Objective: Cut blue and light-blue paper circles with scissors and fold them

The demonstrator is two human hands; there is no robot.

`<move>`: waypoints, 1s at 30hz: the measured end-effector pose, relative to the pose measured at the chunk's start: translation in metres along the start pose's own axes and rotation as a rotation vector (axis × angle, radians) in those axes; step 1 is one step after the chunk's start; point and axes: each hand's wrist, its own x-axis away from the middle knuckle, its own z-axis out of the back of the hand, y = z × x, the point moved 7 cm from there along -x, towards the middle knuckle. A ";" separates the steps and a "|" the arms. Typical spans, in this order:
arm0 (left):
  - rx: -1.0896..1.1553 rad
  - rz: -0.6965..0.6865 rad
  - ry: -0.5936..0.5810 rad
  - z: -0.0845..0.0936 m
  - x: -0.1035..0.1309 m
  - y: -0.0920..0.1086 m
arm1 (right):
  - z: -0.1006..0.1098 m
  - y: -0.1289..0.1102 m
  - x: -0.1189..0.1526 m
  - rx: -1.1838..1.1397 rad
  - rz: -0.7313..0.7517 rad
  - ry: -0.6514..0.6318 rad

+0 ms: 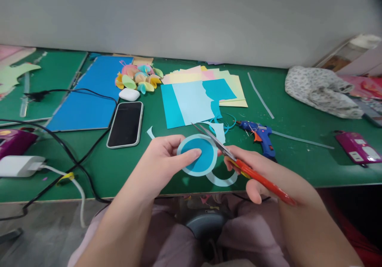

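Observation:
My left hand [167, 157] pinches a round paper piece, a teal disc [205, 155] with a pale blue border, its thumb lying on the teal face. In my right hand [247, 163] are scissors [256, 176] with red handles, their blades slightly apart and pointing up and left beside the disc's right edge. A curved pale blue paper strip [222, 180] hangs below and to the right of the disc. Beyond my hands lie teal and pale blue sheets [191, 102] and a pale blue scrap [219, 132].
A phone [125, 124], a white case [129, 94] and colourful paper petals [140, 78] are at left, near black cables [89, 149]. A blue glue gun [264, 137] lies right of the sheets. Further right are a patterned cloth [319, 92] and a purple power socket [358, 147].

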 end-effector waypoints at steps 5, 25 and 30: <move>-0.011 0.021 -0.026 -0.001 0.000 -0.002 | 0.003 0.003 0.000 0.043 0.040 -0.033; -0.095 0.100 -0.084 -0.002 -0.001 -0.010 | 0.015 -0.011 0.011 0.266 -0.030 -0.122; -0.056 0.121 -0.128 -0.006 -0.001 -0.010 | 0.016 -0.008 0.013 0.254 -0.058 -0.142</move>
